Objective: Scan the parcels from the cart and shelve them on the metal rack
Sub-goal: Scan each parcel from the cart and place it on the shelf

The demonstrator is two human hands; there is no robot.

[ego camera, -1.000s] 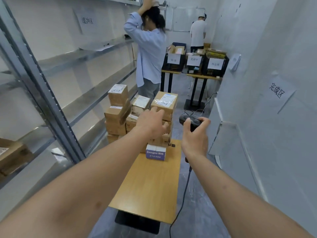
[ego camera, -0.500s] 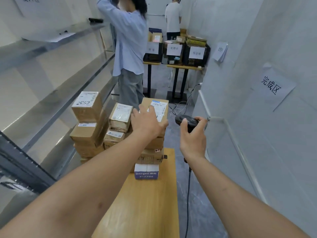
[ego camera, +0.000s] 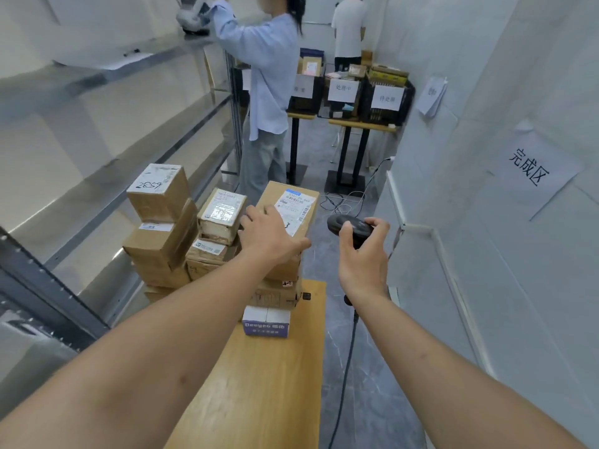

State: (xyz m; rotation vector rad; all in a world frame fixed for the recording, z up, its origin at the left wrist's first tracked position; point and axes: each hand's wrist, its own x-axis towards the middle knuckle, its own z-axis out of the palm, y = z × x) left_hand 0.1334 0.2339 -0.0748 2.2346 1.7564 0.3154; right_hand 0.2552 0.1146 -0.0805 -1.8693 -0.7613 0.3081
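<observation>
We stand in a narrow room, pale walls on the right and a metal rack (ego camera: 107, 137) of long steel shelves running down the left. Before us is a wooden cart top (ego camera: 259, 384), bare at its near end and stacked at its far end with cardboard parcels (ego camera: 162, 231) in several piles. Our left hand (ego camera: 270, 233) lies on the top box (ego camera: 288, 215) of the tallest pile, fingers spread over its near edge beside the white label (ego camera: 296, 210); whether it truly grips or only rests there, we cannot tell from this angle. A small white and purple box (ego camera: 266, 324) sits at the foot of that pile. Our right hand (ego camera: 364, 264) is wrapped around a black scanner (ego camera: 348, 225), held in the air just right of the top box, its cord (ego camera: 345, 377) dropping to the grey floor (ego camera: 372, 400). A paper sign (ego camera: 531, 171) is taped to the right wall. Farther down the aisle a person in a light blue shirt (ego camera: 267, 69) reaches to an upper shelf, and beyond stand two small tables (ego camera: 363, 126) carrying black crates (ego camera: 387, 98) with paper labels, where another person in white (ego camera: 348, 27) faces away.
</observation>
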